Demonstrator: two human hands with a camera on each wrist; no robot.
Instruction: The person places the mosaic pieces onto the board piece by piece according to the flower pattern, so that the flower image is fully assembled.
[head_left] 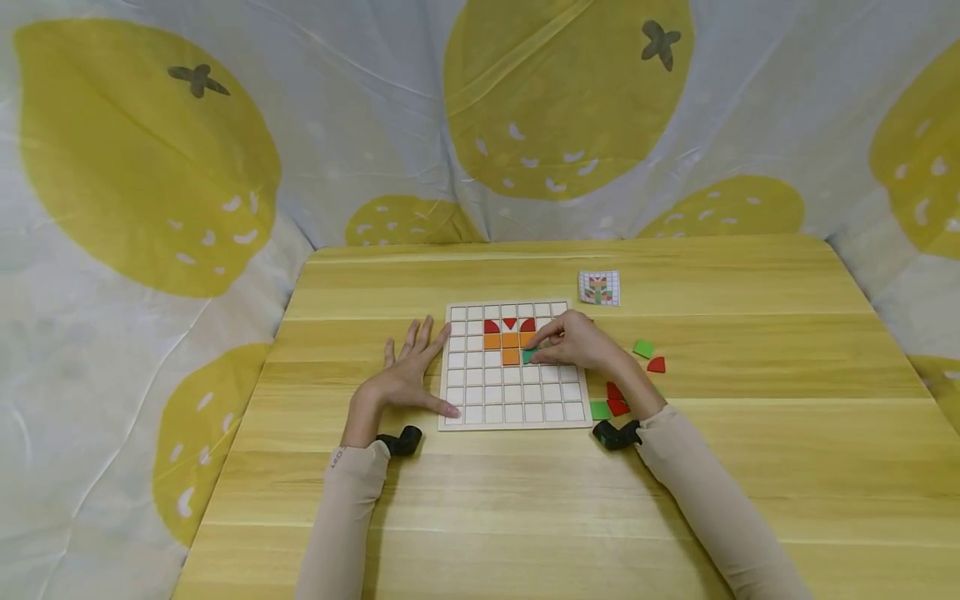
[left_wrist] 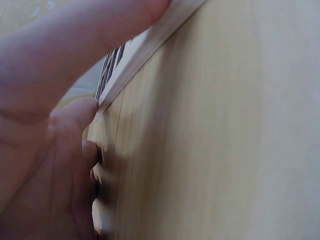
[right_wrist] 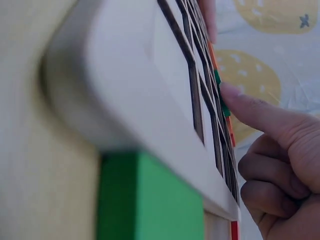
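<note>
Just right of the head view's centre, the right hand [head_left: 579, 340] pinches a green tile [head_left: 529, 356] over the wooden grid board [head_left: 513, 412]; the left hand [head_left: 402, 379], grip spread, touches the board's left side.

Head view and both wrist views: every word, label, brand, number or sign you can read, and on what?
No word or number is legible.
Left sleeve, near the wrist: dark lettering, too small and blurred to read.
Pattern card: coloured grid design; any text too small to tell.
Grid board: none visible.
</note>
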